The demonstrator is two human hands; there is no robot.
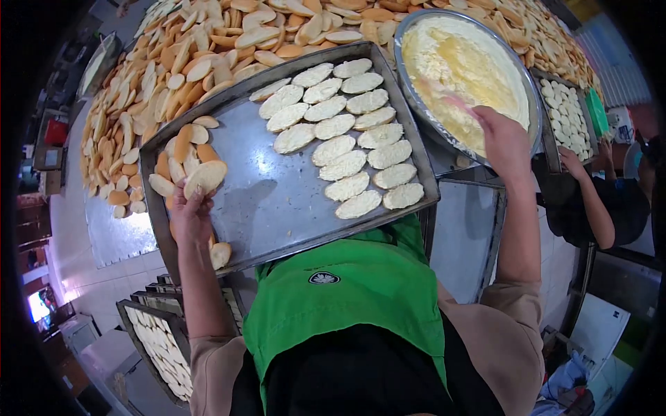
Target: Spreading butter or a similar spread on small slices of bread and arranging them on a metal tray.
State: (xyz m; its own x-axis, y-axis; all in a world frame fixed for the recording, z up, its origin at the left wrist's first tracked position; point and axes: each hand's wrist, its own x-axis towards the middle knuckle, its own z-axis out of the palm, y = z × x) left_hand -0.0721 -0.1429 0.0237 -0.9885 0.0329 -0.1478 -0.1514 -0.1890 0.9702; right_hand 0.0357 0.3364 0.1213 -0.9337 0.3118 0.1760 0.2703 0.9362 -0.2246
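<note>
A slice of bread point(206, 178) is held up in my left hand point(193, 208), over the left end of a metal baking tray point(244, 218). Plain bread slices point(183, 143) lie in a pile beneath and around that hand. On the tray's right side, oval slices coated with pale spread point(334, 126) lie in rows. My right hand point(502, 138) grips a pinkish utensil point(458, 104), its end in the yellow-white cream of a large metal bowl point(536, 112). The bowl stands against the tray's right edge; the cream hides the tool's tip.
A large heap of sliced bread point(218, 52) covers the table behind the tray. Filled trays point(156, 348) stand stacked at lower left. At right, a co-worker's arm point(593, 203) reaches to another tray of coated slices point(564, 117), near a green container point(597, 112).
</note>
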